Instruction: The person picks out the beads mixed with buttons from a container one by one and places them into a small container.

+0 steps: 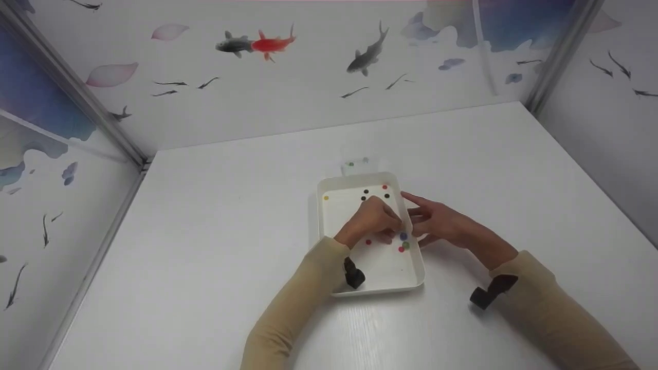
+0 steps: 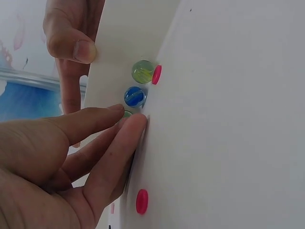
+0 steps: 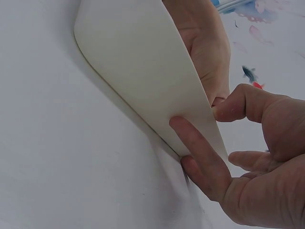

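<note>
My left hand [image 1: 372, 221] pinches at a green marble [image 2: 127, 113] against the white tray [image 1: 329, 241]'s right wall, a blue marble [image 2: 135, 96] just beyond my fingertips; I judge this the picking step, needing a firm lift next. My right hand [image 1: 437, 221] clasps that wall outside, thumb over the rim, fingers loosely spread; the tray's long axis points away from me.

Head view high, facing down — wrist views close (sharing tray [image 1: 371, 290] wall)
</note>
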`<state>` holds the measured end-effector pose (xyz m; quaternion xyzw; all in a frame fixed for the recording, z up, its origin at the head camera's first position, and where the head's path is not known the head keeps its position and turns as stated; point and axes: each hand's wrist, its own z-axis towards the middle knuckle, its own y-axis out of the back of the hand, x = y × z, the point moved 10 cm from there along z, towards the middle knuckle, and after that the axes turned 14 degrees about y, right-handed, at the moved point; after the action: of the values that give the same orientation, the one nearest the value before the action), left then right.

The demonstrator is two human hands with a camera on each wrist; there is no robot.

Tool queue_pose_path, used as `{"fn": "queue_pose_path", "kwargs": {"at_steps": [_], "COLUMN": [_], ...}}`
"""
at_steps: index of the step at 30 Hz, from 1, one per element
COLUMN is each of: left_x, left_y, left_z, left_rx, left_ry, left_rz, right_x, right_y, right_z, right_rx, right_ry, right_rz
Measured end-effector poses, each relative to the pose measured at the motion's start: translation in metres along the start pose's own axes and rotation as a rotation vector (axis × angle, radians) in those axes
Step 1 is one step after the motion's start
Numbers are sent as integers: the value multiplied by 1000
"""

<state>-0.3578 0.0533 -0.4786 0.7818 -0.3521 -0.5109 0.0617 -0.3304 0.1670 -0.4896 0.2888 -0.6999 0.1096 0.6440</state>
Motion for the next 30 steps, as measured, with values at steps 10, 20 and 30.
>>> {"fn": "queue_pose_path", "kwargs": {"at_steps": [10,20,30], "left_x": [0,0,-10], "left_y": [0,0,12], "left_z": [-2,-3,-6], "left_rx": [18,41,28], "left_ry": [13,30,42], "left_rz": [-10,-39,-125], "right_x": [0,0,-1], "right_y": [-1,0,-1], "right_z": [0,1,1], "right_rx": [-5,-2,10], "right_ry": [-12,-7,11], "right_rz": [-16,-25,13]}}
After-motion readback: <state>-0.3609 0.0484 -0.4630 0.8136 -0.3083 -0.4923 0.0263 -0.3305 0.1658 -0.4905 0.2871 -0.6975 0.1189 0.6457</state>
